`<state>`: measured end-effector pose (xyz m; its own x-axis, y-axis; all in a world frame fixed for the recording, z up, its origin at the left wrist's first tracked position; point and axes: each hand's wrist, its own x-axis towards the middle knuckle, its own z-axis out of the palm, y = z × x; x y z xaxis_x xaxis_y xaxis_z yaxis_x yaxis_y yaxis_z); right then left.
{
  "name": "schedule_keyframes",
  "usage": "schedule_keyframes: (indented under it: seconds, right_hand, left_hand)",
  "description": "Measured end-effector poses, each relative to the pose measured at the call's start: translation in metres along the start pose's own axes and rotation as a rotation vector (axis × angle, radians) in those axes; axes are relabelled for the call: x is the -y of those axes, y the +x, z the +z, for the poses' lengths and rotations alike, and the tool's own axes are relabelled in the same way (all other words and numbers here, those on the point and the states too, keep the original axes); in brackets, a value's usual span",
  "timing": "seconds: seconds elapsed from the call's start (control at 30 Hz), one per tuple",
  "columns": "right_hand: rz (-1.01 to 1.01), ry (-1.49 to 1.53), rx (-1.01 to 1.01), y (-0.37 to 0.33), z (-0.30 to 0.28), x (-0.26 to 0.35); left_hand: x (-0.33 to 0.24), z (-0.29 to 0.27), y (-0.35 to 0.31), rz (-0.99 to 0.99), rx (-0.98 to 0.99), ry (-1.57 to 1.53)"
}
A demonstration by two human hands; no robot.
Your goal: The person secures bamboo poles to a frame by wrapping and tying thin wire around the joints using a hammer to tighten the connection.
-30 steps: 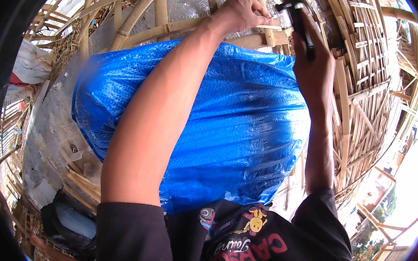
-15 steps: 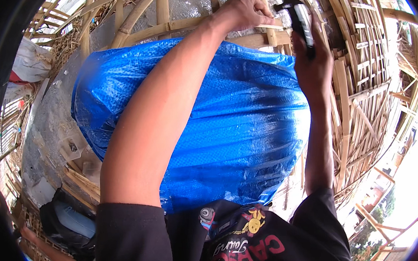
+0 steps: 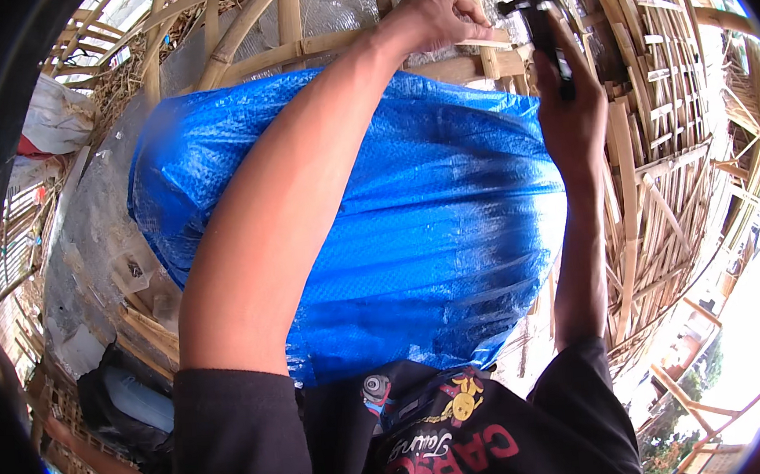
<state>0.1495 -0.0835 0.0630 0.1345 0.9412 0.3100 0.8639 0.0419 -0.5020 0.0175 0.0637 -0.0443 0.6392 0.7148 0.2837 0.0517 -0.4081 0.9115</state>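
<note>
My right hand (image 3: 572,109) grips the handle of a black claw hammer (image 3: 546,36). The hammer is raised, its head a little above and right of my left fingertips and apart from them. My left hand (image 3: 442,17) reaches across to the far side, thumb and fingers pinched together. What they hold, if anything, is too small to make out. A pale end of split bamboo (image 3: 483,43) lies right under those fingertips, by the crossing poles of a bamboo frame (image 3: 331,45). Below my left forearm spreads a crinkled blue tarp (image 3: 414,226).
Woven bamboo slats (image 3: 665,85) rise along the right. A clear plastic container (image 3: 131,270) and loose bamboo strips (image 3: 153,332) sit on a grey surface at left. At the lower left, another person's arm (image 3: 105,459) shows beside a dark bag-like thing with blue cloth (image 3: 136,399).
The hammer and my right hand have shifted very slightly, the hammer's head a touch higher. My left hand keeps its pinch, almost unmoved.
</note>
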Motion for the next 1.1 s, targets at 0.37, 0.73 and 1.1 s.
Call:
schedule_keyframes:
  seconds: [0.37, 0.73, 1.1]
  right_hand:
    - [-0.039, -0.02, -0.2, -0.005, 0.0, -0.002]
    - [-0.041, 0.017, -0.12, 0.002, -0.015, 0.006]
    - [0.165, 0.085, -0.036, -0.012, -0.001, 0.003]
  left_hand:
    - [-0.002, -0.001, 0.001, 0.048, -0.024, -0.062]
    - [0.003, 0.003, 0.001, 0.028, -0.039, -0.084]
    - [-0.011, -0.002, 0.001, -0.035, -0.027, 0.021]
